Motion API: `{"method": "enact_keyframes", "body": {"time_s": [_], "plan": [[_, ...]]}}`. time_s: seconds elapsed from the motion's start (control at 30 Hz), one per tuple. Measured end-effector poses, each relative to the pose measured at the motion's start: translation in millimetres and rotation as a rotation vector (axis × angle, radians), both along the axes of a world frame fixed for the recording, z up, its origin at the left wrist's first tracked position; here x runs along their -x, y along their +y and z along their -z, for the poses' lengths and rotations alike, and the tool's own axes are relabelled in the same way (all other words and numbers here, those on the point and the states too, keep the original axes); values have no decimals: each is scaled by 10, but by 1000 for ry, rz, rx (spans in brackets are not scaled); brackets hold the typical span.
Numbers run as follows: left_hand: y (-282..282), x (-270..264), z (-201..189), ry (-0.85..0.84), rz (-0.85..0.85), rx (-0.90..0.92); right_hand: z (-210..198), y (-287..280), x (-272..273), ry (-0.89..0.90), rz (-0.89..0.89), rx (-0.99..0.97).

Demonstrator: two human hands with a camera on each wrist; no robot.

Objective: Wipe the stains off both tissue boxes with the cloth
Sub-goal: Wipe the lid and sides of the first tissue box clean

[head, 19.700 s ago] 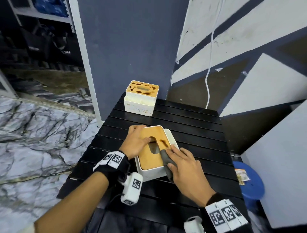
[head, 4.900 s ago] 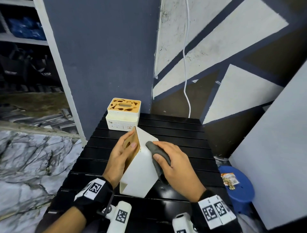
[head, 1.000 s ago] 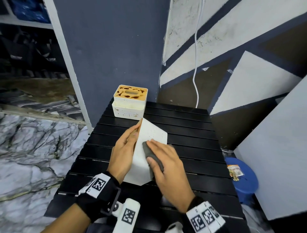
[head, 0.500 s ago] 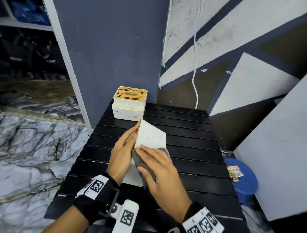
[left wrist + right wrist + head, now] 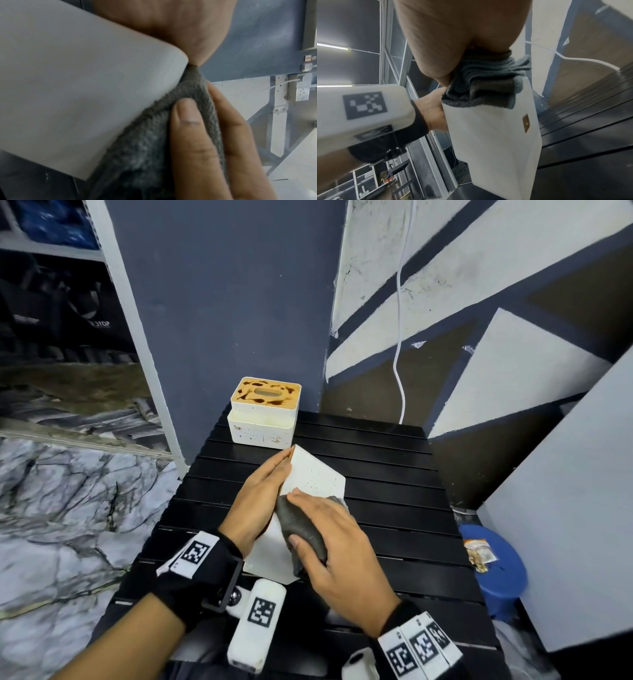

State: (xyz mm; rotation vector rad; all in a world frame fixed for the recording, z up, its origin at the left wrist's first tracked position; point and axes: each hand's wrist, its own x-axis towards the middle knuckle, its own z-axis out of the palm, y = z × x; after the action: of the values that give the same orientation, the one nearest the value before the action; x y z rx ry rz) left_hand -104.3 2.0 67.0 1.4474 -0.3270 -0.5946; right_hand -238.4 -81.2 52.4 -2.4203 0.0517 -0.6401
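The right hand (image 5: 337, 546) presses a folded grey cloth (image 5: 301, 530) flat against the upturned white side of the near tissue box (image 5: 313, 477), its thumb laid along the cloth and its fingers spread over it. The left hand (image 5: 260, 501) steadies this box from the other side, its straight fingers lying along the hidden lid face. The box stands tipped on edge on the black slatted table (image 5: 394, 474), one corner pointing away from the person.

The white face being rubbed shows fine dark specks above the cloth, so that side is likely not finished. The far tissue box (image 5: 264, 414) sits upright at the back edge of the table, well apart from the hands; its wooden lid is covered in dark brown blotches and its white front is speckled. By my judgement the task is about halfway at best: the second box is untouched.
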Motion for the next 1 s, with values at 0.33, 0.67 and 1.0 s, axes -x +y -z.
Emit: {"method": "enact_keyframes", "body": {"time_s": [0.33, 0.67, 1.0], "plan": [[-89, 20, 129, -79, -21, -91, 200, -305, 30, -14, 336, -247], [-88, 20, 103, -59, -56, -81, 132, -510, -217, 91, 397, -277], [-85, 17, 121, -57, -70, -67, 88, -543, -253, 135, 353, -209]]}}
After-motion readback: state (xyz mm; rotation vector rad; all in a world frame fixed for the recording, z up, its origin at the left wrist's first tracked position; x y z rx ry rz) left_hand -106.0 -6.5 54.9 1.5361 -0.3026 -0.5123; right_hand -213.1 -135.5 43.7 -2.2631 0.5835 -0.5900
